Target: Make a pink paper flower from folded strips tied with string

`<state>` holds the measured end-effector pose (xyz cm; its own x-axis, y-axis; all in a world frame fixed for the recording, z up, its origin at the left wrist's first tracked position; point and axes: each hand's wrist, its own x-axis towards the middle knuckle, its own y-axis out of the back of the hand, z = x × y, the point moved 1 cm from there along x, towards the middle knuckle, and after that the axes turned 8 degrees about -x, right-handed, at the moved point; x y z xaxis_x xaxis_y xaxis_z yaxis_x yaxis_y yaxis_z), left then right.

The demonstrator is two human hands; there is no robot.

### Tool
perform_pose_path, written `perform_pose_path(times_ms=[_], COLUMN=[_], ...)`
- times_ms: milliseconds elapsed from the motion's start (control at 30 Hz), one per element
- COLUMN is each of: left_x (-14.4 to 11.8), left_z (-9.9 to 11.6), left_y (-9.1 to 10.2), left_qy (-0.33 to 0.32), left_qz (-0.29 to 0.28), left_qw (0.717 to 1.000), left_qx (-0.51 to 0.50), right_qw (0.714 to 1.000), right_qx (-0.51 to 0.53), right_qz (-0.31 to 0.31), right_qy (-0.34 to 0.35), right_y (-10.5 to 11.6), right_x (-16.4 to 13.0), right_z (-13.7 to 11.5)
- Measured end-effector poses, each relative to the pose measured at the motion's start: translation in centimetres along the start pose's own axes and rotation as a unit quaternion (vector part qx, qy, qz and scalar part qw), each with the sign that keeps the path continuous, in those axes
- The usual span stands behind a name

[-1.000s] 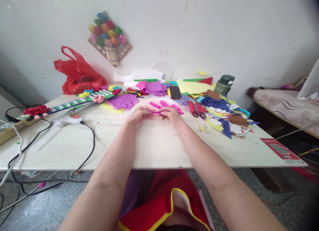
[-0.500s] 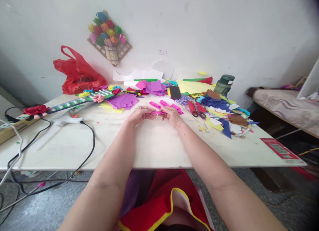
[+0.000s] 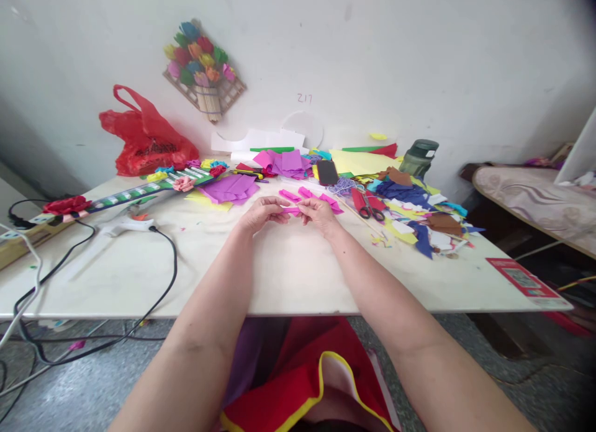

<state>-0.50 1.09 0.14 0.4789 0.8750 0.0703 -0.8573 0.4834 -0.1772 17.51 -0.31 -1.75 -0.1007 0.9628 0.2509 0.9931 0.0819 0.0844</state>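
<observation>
Between my two hands, just above the white table (image 3: 298, 270), is a small strip of bright pink crepe paper (image 3: 292, 210). My left hand (image 3: 265, 213) pinches its left end, and my right hand (image 3: 317, 215) pinches the right end. Fingertips cover both ends of the strip. Right behind the hands lie more pink paper pieces (image 3: 289, 196), some of them looking rolled or folded. Farther back and to the left is a stack of purple paper (image 3: 231, 189).
At right are scissors (image 3: 370, 210), a thin stick (image 3: 356, 213) and a heap of paper scraps (image 3: 433, 221). A phone (image 3: 327, 172) and green bottle (image 3: 419, 157) stand toward the wall. The glue gun (image 3: 128, 226) with its black cord lies left, near a red bag (image 3: 151, 140).
The pink strip between my fingers now shows flatter and more stretched out. Both hands have shifted only slightly; everything else is unchanged.
</observation>
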Motion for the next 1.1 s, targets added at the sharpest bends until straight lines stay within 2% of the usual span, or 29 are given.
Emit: perform_pose_path(times_ms=[367, 633, 900, 1100], left_x=[-0.2, -0.5, -0.5, -0.2], left_z=[0.2, 0.4, 0.5, 0.6], left_y=[-0.5, -0.7, -0.8, -0.9], left_qy=[0.001, 0.012, 0.021, -0.014], left_qz=[-0.004, -0.014, -0.023, 0.007], left_qw=[0.993, 0.980, 0.975, 0.971], left_qx=[0.119, 0.200, 0.222, 0.239], right_qw=[0.999, 0.997, 0.994, 0.997], right_qx=[-0.034, -0.065, -0.093, -0.061], right_qz=[-0.037, -0.034, -0.031, -0.033], right_qy=[0.007, 0.030, 0.040, 0.027], right_y=[-0.3, -0.4, -0.3, 0.0], right_x=[-0.5, -0.3, -0.4, -0.3], right_z=[-0.6, -0.2, -0.6, -0.7])
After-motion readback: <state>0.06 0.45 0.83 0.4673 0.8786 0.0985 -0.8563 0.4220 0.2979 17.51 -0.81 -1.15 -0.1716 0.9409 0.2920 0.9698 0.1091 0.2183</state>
